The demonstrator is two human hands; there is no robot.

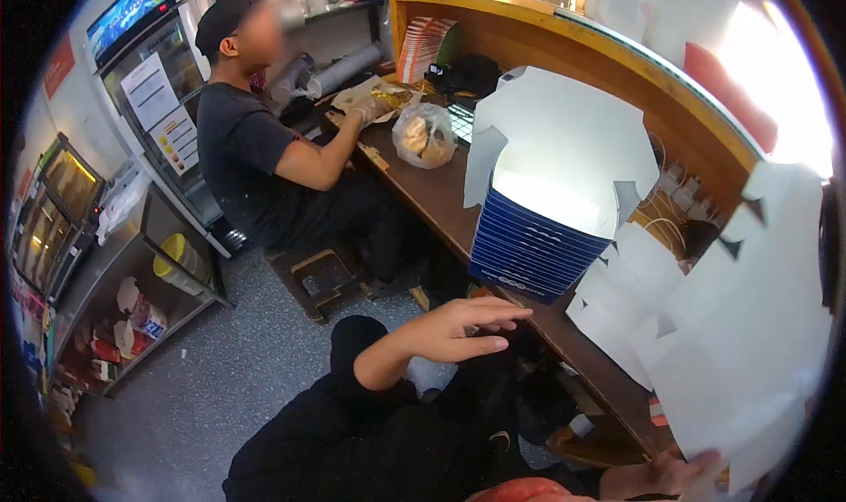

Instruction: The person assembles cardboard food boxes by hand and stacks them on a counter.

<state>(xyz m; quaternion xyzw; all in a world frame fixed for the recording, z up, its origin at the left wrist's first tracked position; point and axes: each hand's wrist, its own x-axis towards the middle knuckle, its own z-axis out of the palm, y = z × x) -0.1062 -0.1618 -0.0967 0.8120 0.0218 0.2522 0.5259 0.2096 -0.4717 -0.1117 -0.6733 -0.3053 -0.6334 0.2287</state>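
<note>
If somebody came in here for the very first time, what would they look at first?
Probably the tall stack of blue boxes with white insides, on the brown counter. Then the big white cardboard sheet at the right, with the right hand gripping its lower edge. A seated co-worker at the upper left stands out too.

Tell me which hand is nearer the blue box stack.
Left: the left hand is raised just short of the blue box stack, while the right hand is farther off, holding the lower edge of the white cardboard.
</note>
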